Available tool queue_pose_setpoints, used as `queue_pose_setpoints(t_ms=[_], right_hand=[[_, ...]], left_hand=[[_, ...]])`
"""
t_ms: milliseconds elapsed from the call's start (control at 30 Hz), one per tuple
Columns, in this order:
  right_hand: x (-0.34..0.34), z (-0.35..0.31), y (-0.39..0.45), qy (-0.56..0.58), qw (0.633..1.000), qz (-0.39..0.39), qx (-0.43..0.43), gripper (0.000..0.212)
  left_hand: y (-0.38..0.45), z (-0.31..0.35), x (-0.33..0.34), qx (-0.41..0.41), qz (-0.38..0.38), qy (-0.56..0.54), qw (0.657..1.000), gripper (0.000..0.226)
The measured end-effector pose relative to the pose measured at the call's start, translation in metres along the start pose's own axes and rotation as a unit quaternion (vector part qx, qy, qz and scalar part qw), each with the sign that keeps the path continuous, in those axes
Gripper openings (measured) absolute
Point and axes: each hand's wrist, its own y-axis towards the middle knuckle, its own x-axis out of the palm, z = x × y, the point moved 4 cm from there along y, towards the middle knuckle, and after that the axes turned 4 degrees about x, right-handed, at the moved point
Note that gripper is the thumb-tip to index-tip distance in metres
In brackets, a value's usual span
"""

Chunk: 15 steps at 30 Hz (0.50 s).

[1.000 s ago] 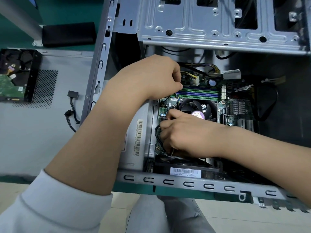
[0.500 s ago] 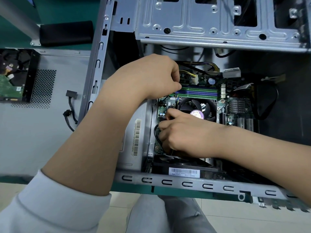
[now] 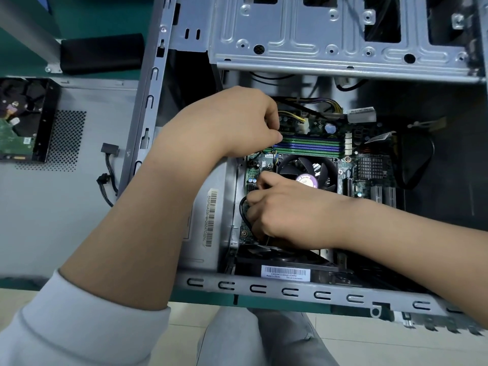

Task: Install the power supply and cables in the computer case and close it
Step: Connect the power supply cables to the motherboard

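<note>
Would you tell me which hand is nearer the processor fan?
Right hand: it touches the fan's near-left edge. Left hand sits farther, beyond the fan's far-left corner.

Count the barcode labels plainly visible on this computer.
2: a vertical label on the grey metal wall left of the motherboard, a horizontal label on the black unit by the case's near rail. Others may be hidden or blurred.

The computer case is laid open on the table, with the motherboard seated inside it. The CPU fan is mounted on the motherboard, just before the memory slots. The drive cage is located behind them. Left of the case, the side panel is laid flat, with a hard drive placed on it.
</note>
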Motion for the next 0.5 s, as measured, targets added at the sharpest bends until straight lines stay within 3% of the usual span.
queue_pose_setpoints(t_ms=[500], right_hand=[[-0.0037, 0.0001, -0.0004, 0.010, 1.000, -0.002, -0.003, 0.017]], left_hand=[[-0.0004, -0.0002, -0.0004, 0.001, 0.004, 0.003, 1.000, 0.012]])
